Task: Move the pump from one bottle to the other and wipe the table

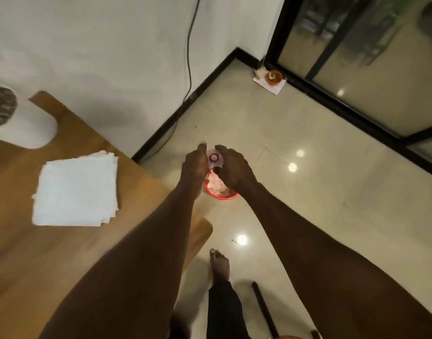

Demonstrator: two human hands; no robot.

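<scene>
Both my hands are held out past the table's right edge, over the floor. Between them is a pale pink bottle (213, 159) seen from above, its round open neck showing. My left hand (194, 165) wraps its left side and my right hand (230, 167) closes on its right side. No pump is visible on the neck; the hands hide the bottle's body. A stack of white folded tissues (76, 189) lies on the wooden table (26, 253) to the left.
Below my hands a red bin (221, 193) with crumpled paper stands on the tiled floor. A white object (26, 126) sits at the table's far left. A cable runs down the wall; an orange item (273, 77) rests by the glass door. My foot (219, 264) is below.
</scene>
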